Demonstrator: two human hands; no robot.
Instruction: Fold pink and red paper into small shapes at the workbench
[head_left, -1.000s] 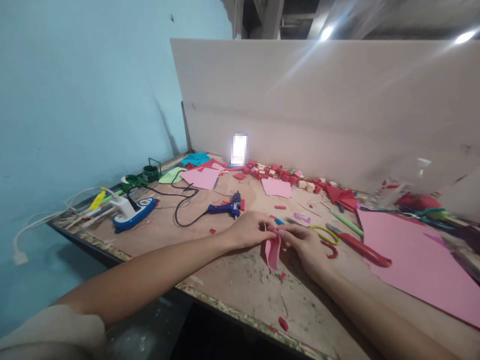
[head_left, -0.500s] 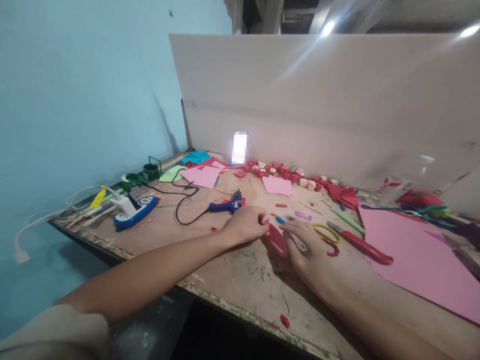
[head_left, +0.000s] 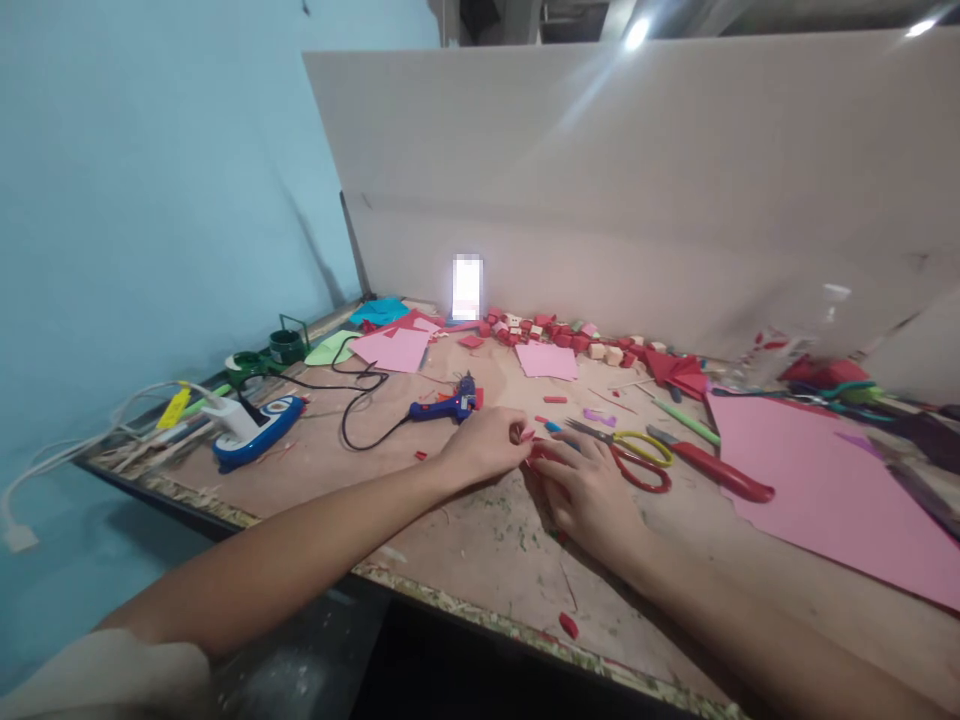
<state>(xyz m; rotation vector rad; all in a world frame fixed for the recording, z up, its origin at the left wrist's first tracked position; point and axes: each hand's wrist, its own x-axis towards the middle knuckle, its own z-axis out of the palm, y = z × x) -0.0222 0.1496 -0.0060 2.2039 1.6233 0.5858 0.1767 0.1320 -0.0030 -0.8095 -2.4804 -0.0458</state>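
My left hand (head_left: 491, 440) is closed in a pinch on a small red paper piece (head_left: 535, 452) above the middle of the table. My right hand (head_left: 592, 487) meets it from the right, its bent fingers lying over the same piece and hiding most of it. A bit of pink (head_left: 527, 434) shows at my left fingertips. Just beyond my right hand lie scissors (head_left: 643, 448) with a yellow and a red handle loop. A blue glue gun (head_left: 442, 405) rests on the table behind my left hand.
A red-handled knife (head_left: 720, 472) lies beside a large pink sheet (head_left: 840, 500) on the right. Many red and cream cubes (head_left: 570, 338) line the back near a lit phone (head_left: 467, 288). A power strip (head_left: 259, 435) sits left, by the table's front edge (head_left: 465, 605).
My right hand has moved left and up, closing over the red piece that showed plainly between the hands before. More of the scissors is uncovered. The view has shifted slightly.
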